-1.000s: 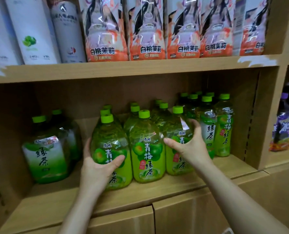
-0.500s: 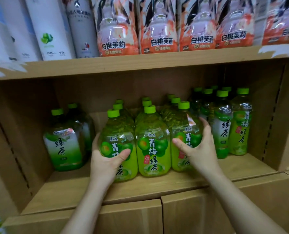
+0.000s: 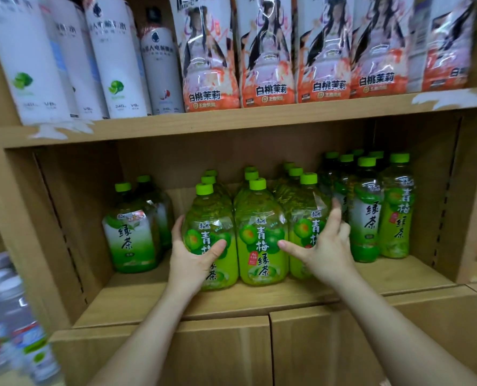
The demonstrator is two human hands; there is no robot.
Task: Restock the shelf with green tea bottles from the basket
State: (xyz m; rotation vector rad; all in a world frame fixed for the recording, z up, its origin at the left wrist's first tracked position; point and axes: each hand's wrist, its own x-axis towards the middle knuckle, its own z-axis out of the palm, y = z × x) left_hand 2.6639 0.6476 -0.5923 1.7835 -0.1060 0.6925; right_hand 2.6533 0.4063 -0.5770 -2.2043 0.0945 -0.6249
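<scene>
The shelf [image 3: 259, 299] under both hands is matt, light wood-look board with a faint grain; the board edge above the hands [image 3: 231, 122] shows rough white patches where the facing has peeled. The green tea bottles [image 3: 262, 235] between the hands are clear, glossy plastic that throws bright glints, with smooth shiny label film and matt-looking green plastic caps [image 3: 257, 184]. The left hand [image 3: 192, 257] and right hand [image 3: 326, 252] are bare skin, pressed on that slick film. High above the hands, the white bottles [image 3: 117, 59] wear smooth satin sleeves, and the orange packs [image 3: 265, 59] beside them are wrapped in crinkled, reflective plastic.
</scene>
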